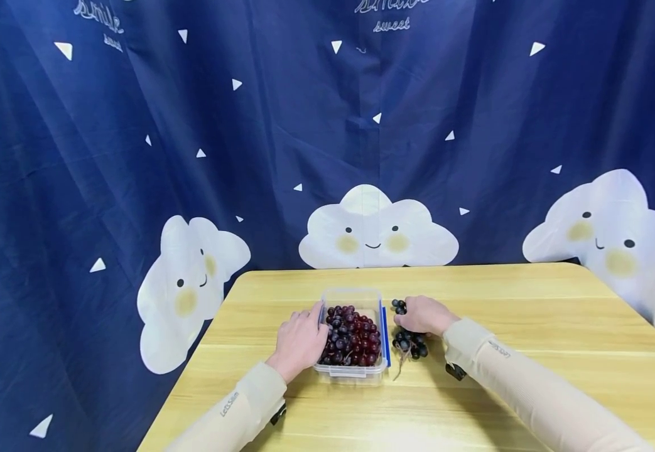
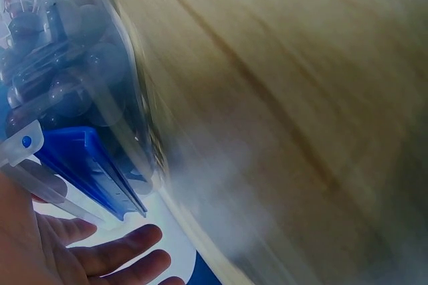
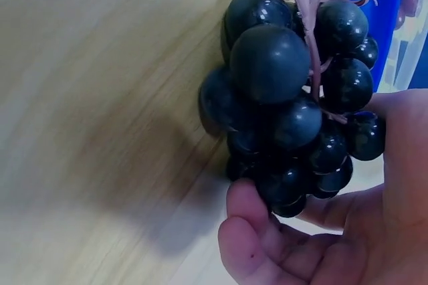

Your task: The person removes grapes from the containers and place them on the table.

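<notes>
Pale sleeves [image 1: 530, 384] cross the desk [image 1: 530, 295]; our right hand [image 1: 426, 315] grasps dark grapes [image 1: 409, 344] beside the clear box [image 1: 348, 371], our left hand [image 1: 300, 342], fingers loose, touches its rim. We should grip gently, steadying the box.

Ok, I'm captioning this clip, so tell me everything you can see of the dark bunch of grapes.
The dark bunch of grapes is blue-black, with round glossy berries, a few duller, crowded around a thin, pinkish branching stem. It is just right of the blue flap of the clear container, its bare stem end towards the head camera. The right hand grips it, hiding its middle in the head view. Whether it is real, or rests fully on the table, I cannot tell.
</notes>
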A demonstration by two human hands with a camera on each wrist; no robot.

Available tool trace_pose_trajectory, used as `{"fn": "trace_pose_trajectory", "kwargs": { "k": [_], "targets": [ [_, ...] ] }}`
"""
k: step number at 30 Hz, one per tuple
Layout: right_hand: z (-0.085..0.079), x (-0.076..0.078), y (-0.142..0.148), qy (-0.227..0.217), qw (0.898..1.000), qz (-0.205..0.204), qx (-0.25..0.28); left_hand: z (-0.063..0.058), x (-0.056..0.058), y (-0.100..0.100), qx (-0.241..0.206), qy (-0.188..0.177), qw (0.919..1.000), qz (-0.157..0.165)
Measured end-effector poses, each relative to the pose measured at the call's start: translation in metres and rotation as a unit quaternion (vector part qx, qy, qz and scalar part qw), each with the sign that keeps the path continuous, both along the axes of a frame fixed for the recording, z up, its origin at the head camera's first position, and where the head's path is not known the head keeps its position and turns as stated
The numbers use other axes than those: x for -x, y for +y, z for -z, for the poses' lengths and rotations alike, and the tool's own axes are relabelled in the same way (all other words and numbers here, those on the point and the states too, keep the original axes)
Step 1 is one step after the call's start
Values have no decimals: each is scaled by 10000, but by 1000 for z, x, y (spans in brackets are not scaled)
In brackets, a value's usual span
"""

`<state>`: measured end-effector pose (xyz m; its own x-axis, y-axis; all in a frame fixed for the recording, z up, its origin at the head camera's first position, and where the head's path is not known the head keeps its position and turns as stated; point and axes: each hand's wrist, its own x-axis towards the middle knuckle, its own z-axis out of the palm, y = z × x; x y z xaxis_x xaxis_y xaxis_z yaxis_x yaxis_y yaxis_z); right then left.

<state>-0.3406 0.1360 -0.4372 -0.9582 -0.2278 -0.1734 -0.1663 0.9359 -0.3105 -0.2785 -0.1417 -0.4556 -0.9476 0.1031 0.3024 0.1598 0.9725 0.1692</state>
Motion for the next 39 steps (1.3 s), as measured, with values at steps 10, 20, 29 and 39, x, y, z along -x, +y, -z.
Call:
{"fn": "trace_pose_trajectory", "kwargs": {
  "k": [10,20,29,39],
  "targets": [
    [-5,-3,4,307,9985,-35,-454,-1,-1,0,2,4,10000,19],
    [-8,-16,5,483,9978,-245,-379,0,0,0,16,48,10000,-15],
    [-13,-18,4,821,9954,-383,-314,1,0,0,8,115,9999,-18],
    [-33,-26,1,1289,9883,-666,-462,2,0,-1,33,127,9999,0]
  ]
}}
